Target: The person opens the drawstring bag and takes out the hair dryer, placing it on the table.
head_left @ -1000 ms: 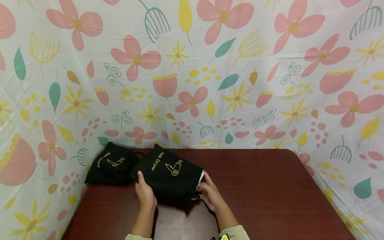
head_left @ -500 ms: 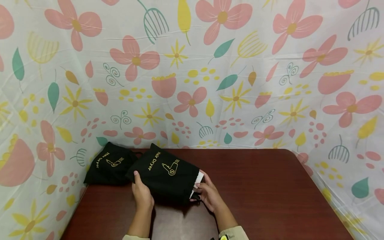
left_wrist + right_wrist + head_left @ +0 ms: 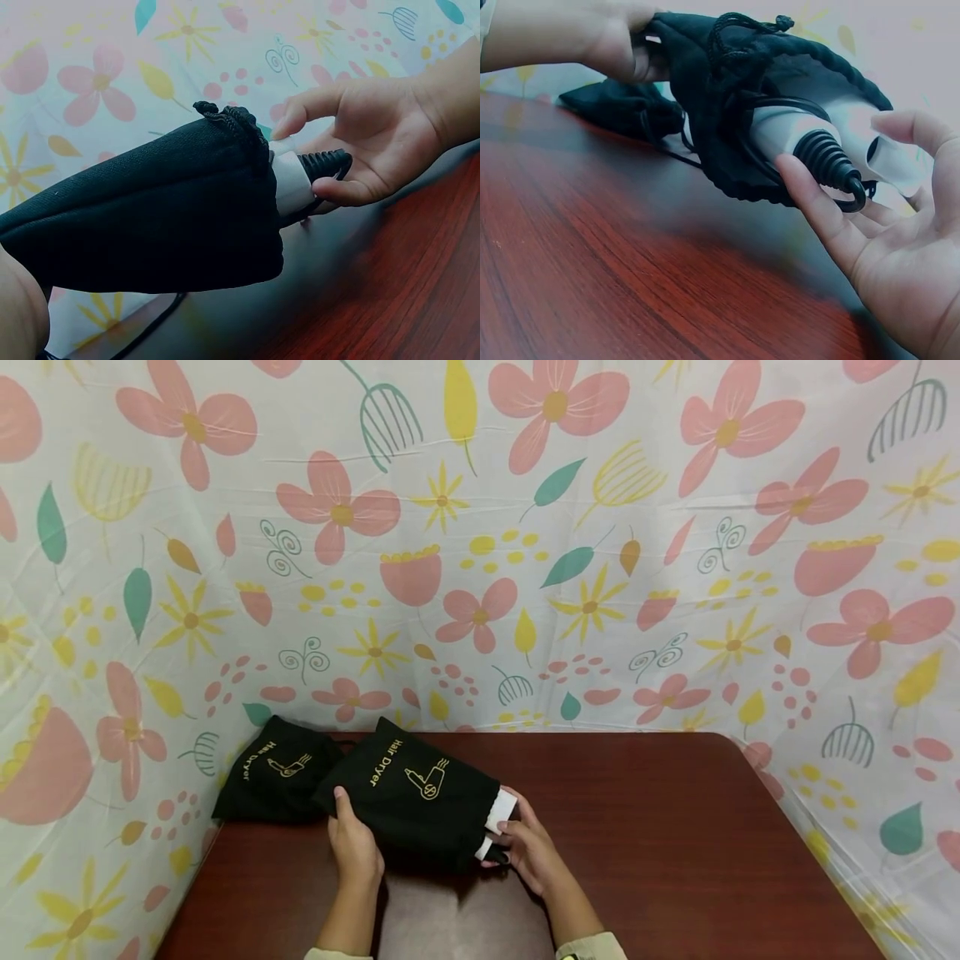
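Here's the left hand [image 3: 355, 850], its grip clamped on the closed end of a black bag [image 3: 420, 806], thumb lying on top. The gold "Hair Dryer" lettering faces up, and the bag is held above the desk [image 3: 675, 852], tilted. Over at its open mouth, a white hair dryer [image 3: 502, 811] pokes part-way out, the rest inside! The right hand [image 3: 534, 850] has its grip on those white ends, fingers spread around them, beside a ribbed black cord sleeve [image 3: 823, 156]. Behind, to the left, a second black bag [image 3: 262, 797] lies on the desk near the flowered cloth [image 3: 480, 535].
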The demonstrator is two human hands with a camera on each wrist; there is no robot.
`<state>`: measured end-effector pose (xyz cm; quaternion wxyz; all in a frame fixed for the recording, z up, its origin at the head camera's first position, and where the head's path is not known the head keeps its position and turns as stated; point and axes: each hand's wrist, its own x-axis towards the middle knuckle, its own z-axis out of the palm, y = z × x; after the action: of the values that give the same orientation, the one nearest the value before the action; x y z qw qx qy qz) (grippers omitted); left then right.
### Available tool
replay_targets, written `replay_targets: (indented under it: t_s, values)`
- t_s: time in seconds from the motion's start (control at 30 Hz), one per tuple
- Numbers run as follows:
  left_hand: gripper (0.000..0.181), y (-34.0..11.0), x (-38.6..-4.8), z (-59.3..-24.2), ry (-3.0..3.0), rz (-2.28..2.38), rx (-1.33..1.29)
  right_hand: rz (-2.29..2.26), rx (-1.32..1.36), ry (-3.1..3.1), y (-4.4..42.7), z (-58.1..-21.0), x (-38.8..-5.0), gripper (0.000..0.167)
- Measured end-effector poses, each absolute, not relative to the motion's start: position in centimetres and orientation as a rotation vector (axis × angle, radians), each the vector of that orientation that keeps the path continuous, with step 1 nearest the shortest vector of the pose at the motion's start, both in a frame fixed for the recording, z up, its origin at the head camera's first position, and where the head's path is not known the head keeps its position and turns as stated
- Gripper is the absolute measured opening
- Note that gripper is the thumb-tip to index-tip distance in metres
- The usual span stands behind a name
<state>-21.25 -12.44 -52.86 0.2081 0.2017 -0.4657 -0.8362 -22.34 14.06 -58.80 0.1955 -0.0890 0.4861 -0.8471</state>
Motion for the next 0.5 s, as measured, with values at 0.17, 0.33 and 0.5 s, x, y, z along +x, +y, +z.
replay_targets:
  t_s: [0.17,0.33,0.5]
  values:
    - [0.063,-12.41,-21.05,-52.7,-1.308,-2.326,0.564,-2.368,-0.275,1.368,14.3,-58.6,-22.21,0.067]
    - [0.063,-12.49,-20.87,-52.68,-1.325,-2.321,0.556,-2.366,-0.275,1.374,14.45,-58.51,-21.99,0.067]
    - [0.063,-12.62,-20.76,-52.8,-1.306,-2.318,0.551,-2.369,-0.258,1.375,14.56,-58.43,-21.85,0.067]
